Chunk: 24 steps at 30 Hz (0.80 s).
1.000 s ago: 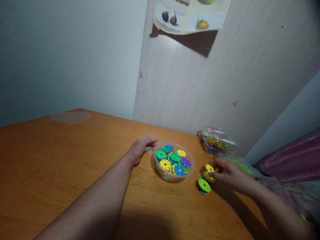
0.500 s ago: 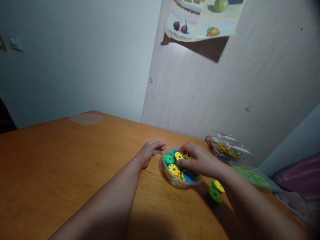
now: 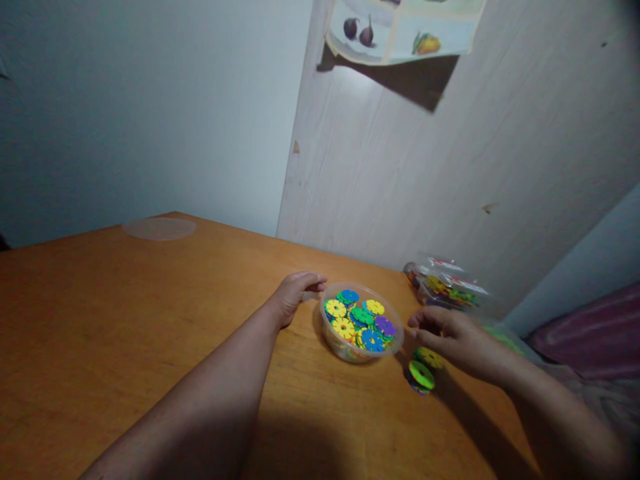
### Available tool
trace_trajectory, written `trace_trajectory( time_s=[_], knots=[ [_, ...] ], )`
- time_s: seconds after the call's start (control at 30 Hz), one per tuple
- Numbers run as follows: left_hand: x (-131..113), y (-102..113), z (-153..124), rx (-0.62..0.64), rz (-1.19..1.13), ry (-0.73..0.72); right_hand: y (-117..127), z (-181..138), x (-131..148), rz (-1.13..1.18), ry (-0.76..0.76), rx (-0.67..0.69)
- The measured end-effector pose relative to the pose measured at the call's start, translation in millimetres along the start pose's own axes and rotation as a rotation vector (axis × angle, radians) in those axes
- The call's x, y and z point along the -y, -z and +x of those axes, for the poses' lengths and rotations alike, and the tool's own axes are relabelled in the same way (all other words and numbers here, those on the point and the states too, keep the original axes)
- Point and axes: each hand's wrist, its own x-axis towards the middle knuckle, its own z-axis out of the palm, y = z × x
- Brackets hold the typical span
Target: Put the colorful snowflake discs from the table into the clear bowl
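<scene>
A clear round plastic bowl (image 3: 359,360) full of flower-shaped notched discs in yellow, green, blue and purple stands on the table. My left hand (image 3: 296,293) rests at its left side, thumb and fingers apart, fingertips at the rim. Just right of the bowl, my right hand (image 3: 445,331) hovers with bent fingers; a gap shows between thumb and forefinger, and no disc is visible in it. Below that hand are a yellow disc (image 3: 431,359), in shadow, and a short pile of discs topped by a bright green disc (image 3: 421,375).
A clear round lid (image 3: 160,229) lies at the table's far left corner. Clear boxes of colourful pieces (image 3: 450,293) stand at the back right against the wall, under a fruit poster (image 3: 405,40). Purple cloth (image 3: 585,347) lies beyond the table's right side.
My right hand has left the bowl and moved right, over the discs on the table. The bowl's top discs lie differently, with a purple one now showing. My left hand stays beside the bowl.
</scene>
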Motion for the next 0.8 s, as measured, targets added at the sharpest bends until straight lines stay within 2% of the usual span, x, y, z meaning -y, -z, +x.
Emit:
trace_trajectory(
  time_s=[0.13, 0.2, 0.33, 0.47, 0.63, 0.8],
  knots=[
    [0, 0, 1, 0.003, 0.004, 0.002, -15, -34, -10, 0.052, -0.111, 0.121],
    [0, 1, 0, 0.001, 0.003, 0.0, -23, -42, -11, 0.068, -0.142, 0.133],
    [-2, 0, -1, -0.006, 0.004, 0.004, -31, -42, -11, 0.019, -0.15, 0.085],
    [-3, 0, -1, -0.001, 0.006, 0.014, -34, -39, -12, -0.028, -0.146, 0.101],
    [-2, 0, 0, -0.005, 0.009, 0.001, -26, -40, -15, -0.028, -0.126, 0.086],
    [-3, 0, -2, 0.018, 0.019, -0.002, -4, -24, 0, -0.08, -0.038, -0.06]
  ],
)
